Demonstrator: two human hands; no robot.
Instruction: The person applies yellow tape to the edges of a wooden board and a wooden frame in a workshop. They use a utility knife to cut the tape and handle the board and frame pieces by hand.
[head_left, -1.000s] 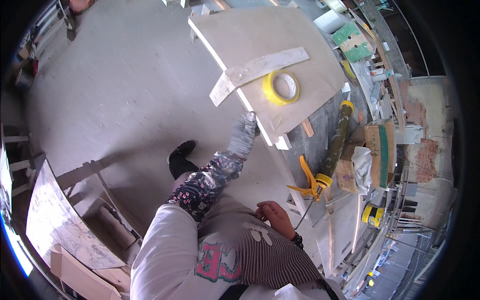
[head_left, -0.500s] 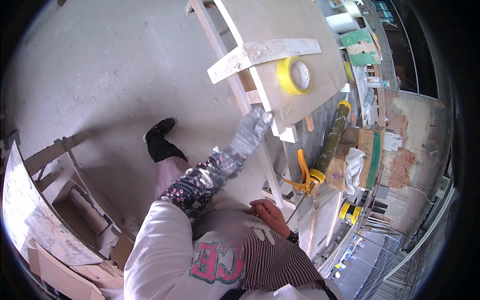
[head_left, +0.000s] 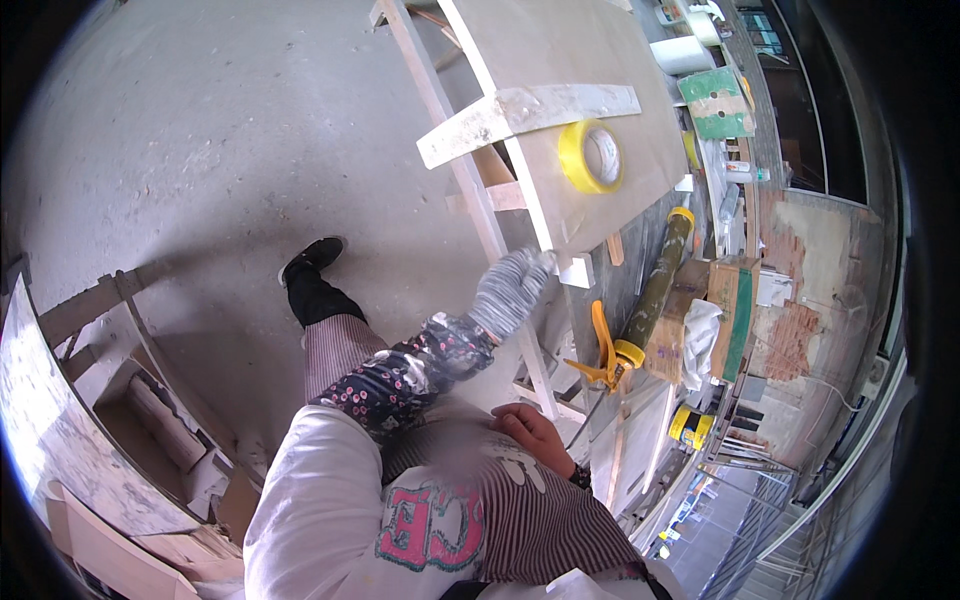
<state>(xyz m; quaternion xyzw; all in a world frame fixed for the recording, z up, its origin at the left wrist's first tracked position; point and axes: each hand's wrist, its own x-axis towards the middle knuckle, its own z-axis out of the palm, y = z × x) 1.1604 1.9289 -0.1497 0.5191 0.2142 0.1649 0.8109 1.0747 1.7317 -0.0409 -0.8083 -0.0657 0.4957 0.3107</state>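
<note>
My left hand (head_left: 509, 291), in a grey knitted glove with a floral sleeve cover, reaches to the near corner of a beige board (head_left: 640, 165) with a white edge. Its fingers lie stretched and side by side, with the tips at that edge; nothing shows in them. A whitish curved strip (head_left: 560, 107) lies across the board and juts past its edge. Beside the strip rests a roll of yellow tape (head_left: 573, 160). Bare and curled, my right hand (head_left: 535, 431) is held against my striped apron (head_left: 550, 520); its palm side is hidden.
Right of the board are a yellow-handled caulking gun (head_left: 648, 300), a cardboard box (head_left: 735, 300) and a yellow-and-black tub (head_left: 690, 427). White rolls (head_left: 683, 56) stand farther back. At left, a marble-patterned slab (head_left: 75, 420) sits by a wooden frame. My foot (head_left: 315, 255) is on the grey floor.
My left hand has slid a short way along the board's edge toward me, to the corner. The view has shifted slightly. My right hand keeps its curled pose.
</note>
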